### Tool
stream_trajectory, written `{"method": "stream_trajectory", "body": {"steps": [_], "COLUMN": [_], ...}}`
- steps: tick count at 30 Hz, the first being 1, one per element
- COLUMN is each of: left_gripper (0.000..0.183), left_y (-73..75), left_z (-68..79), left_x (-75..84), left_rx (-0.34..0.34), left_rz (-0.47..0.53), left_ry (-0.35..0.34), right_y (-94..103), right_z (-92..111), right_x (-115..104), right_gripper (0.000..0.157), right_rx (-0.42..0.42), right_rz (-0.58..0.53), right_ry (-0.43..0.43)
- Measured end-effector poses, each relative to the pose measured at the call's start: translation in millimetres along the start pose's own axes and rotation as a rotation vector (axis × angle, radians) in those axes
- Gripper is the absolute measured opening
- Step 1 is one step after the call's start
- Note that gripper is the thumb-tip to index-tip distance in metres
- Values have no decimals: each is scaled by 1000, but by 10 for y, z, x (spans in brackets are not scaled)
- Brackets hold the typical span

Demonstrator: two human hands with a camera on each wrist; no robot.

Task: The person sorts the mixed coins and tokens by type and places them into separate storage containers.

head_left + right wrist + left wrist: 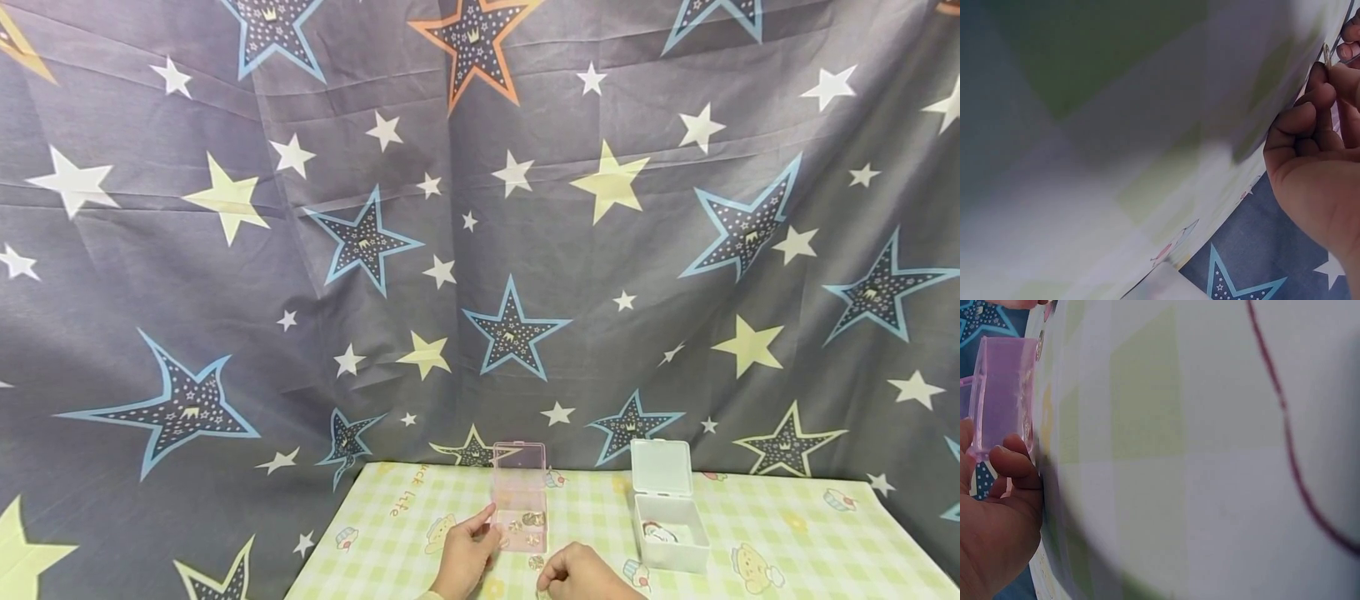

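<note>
A clear pink plastic box (pixel 519 501) stands on the table with its lid raised at the back. Several round gold coin-like pieces (pixel 533 518) lie inside it. My left hand (pixel 467 552) grips the box at its front left side, with the thumb and fingertips at its wall in the left wrist view. One more gold piece (pixel 536 562) lies on the cloth just in front of the box. Low over the table to the right of it, my right hand (pixel 583 573) pinches a thin gold-coloured piece (pixel 1327 55) between thumb and index finger; it shows almost edge-on.
To the right stands a white plastic box (pixel 678 557), its lid up, with a red and white item (pixel 659 532) inside. A green checked cloth (pixel 825 542) with cartoon prints covers the table. Behind it hangs a grey star-patterned curtain (pixel 570 333).
</note>
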State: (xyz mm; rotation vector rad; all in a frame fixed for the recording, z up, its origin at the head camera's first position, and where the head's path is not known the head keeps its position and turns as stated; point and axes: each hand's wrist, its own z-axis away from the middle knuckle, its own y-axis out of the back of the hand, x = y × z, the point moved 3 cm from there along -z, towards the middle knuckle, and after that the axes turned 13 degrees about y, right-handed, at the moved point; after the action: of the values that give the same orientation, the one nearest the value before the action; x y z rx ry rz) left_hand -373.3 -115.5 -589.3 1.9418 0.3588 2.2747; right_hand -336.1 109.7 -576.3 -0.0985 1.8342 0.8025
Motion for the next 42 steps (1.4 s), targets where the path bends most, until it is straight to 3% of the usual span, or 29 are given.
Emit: {"method": "stream_trajectory", "body": {"steps": [9, 16, 20, 26, 34, 42], "left_gripper": [48, 49, 49, 49, 49, 50], "left_y": [-5, -7, -4, 3, 16, -1], "left_z": [-3, -4, -10, -20, -19, -1], "left_x": [1, 3, -9, -19, -20, -11], "left_rx": [15, 24, 23, 8, 13, 9], "left_rz": [-4, -9, -9, -5, -14, 8], "left_ry": [6, 15, 25, 24, 34, 19], "right_y": [34, 175, 286, 412, 365, 246], "right_z": [23, 31, 21, -54, -226, -386], "right_x": [7, 30, 3, -27, -14, -29], "right_gripper": [13, 14, 17, 23, 24, 17], "right_rx": [3, 47, 119, 302, 466, 460], "right_rz": [-45, -66, -107, -103, -89, 22], "right_ry": [-11, 6, 14, -45, -65, -13]}}
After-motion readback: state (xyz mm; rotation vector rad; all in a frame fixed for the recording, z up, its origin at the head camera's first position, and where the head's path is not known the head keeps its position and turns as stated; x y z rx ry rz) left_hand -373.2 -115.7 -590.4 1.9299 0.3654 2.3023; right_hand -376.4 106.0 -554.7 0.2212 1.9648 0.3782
